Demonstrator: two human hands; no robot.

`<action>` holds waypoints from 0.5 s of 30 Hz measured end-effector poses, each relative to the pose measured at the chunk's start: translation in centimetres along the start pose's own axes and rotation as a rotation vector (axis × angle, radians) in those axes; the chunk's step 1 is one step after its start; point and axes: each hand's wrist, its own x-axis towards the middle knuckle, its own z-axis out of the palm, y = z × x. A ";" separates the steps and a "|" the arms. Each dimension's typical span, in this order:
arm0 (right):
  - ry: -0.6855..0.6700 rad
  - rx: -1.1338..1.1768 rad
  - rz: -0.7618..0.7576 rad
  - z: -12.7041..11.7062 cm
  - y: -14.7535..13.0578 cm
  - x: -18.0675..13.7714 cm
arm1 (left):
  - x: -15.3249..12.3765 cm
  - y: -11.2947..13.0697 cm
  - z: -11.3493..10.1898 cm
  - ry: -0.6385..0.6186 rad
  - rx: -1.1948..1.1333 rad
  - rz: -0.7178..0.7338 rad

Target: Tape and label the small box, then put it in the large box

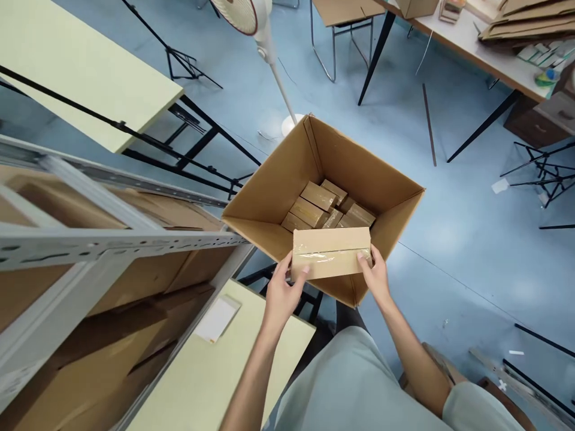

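I hold a taped packet [331,251] between my hands, over the near edge of an open carton [287,179]. My left hand [282,293] grips its left end, thumb on the front face; my right hand [375,275] clasps the right end. Below the packet, more packets [318,206] lie stacked on the carton's bottom. A metal shelf [103,242] with cardboard stands to my left, a pale counter [202,371] beneath my left arm, a fan [251,18] beyond the carton.
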 end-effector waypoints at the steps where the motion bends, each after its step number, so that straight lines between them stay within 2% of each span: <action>1: 0.001 0.004 0.010 0.4 0.7 1.0 | 1.7 -0.3 0.6 -0.010 0.020 0.025; 4: 0.000 0.019 0.052 1.8 2.6 4.4 | 7.6 -1.2 2.4 -0.039 0.109 0.058; 8: -0.001 -0.010 0.099 4.0 4.9 10.4 | 16.7 -1.7 5.0 -0.140 0.212 -0.001; 12: -0.016 -0.082 0.129 6.1 6.4 17.3 | 25.1 -0.7 7.8 -0.246 0.243 0.003; 15: -0.031 -0.151 0.153 7.8 7.0 22.2 | 30.5 0.6 9.5 -0.263 0.315 -0.006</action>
